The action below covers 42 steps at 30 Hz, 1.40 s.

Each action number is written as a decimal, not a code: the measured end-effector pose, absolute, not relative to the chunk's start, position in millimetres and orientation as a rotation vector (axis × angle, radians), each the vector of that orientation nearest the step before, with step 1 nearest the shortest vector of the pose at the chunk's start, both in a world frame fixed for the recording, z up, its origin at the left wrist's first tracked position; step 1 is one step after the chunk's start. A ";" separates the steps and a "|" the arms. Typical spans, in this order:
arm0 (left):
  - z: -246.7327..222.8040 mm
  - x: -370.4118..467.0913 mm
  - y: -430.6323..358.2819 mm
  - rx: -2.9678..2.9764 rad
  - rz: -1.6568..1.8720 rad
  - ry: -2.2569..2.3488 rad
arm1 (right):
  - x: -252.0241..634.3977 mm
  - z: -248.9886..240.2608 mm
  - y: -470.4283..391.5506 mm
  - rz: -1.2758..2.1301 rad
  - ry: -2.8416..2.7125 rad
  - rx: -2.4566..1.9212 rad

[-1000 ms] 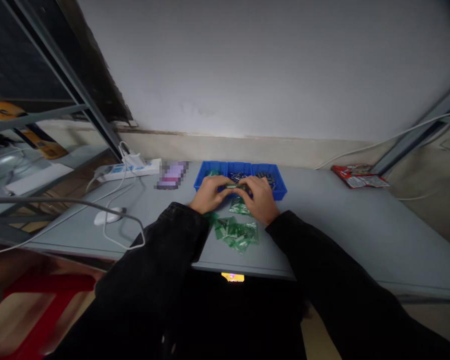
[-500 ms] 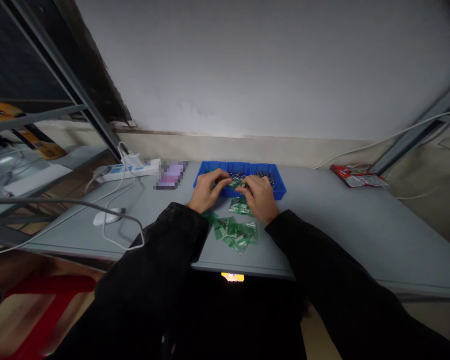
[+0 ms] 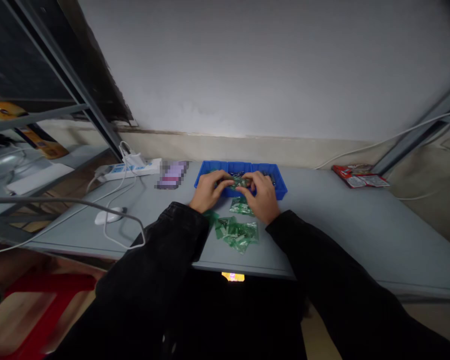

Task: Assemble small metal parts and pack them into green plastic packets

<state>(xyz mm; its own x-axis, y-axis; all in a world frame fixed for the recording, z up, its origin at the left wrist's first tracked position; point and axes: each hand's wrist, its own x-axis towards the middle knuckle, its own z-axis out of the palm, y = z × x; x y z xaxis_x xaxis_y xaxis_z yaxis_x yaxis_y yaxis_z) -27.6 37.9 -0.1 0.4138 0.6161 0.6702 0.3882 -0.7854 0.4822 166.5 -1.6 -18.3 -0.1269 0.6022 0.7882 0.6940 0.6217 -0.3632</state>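
Between my two hands, over the front of a blue divided tray (image 3: 281, 189), is a small green plastic bag (image 3: 240, 183). My left hand (image 3: 209, 190) pinches its left side between thumb and fingers. On the right side, my right hand (image 3: 262, 196) grips it the same way. Small metal parts (image 3: 237, 174) show in the tray behind the bag; my hands cover some of the compartments. Just below lies another green bag (image 3: 241, 205). Nearer the table edge, several green bags (image 3: 238, 234) with metal pieces inside overlap in a pile.
To the left are a power strip (image 3: 133, 170) with cables, a blurred purple item (image 3: 172, 175) and a white mouse-like object (image 3: 109, 216). A red packet (image 3: 360, 177) lies at the right by a metal frame post. A wall rises behind the table (image 3: 330, 225).
The fingers of my right hand have shifted slightly and closed round the right side of the bag. My left hand has hardly moved.
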 end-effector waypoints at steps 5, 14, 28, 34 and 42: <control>0.3 -30.1 37.6 2.432 1.334 0.913 | 166.0 -16.7 -1.4 -0.116 -1.828 -1.113; -2.5 -29.8 43.1 2.491 1.351 1.055 | 165.8 -14.1 -3.0 -0.151 -1.825 -1.024; -4.1 -79.8 130.1 2.220 1.058 1.781 | 161.9 -13.6 -9.1 -0.085 -1.833 -0.929; -3.2 -81.3 141.5 2.310 0.989 1.896 | 166.3 -13.8 -18.3 -0.090 -2.057 -0.919; -9.5 -79.7 137.4 2.595 0.481 1.701 | 168.3 -18.6 -26.2 -0.123 -2.458 -1.173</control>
<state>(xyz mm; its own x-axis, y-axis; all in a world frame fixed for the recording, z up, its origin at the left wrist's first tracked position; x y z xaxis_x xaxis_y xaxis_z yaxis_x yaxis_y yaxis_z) -79.7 137.4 -9.5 0.3662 0.8957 0.2522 0.8952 -0.4131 0.1674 168.3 -26.2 -18.6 -0.5605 0.7248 0.4006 0.7610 0.6416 -0.0959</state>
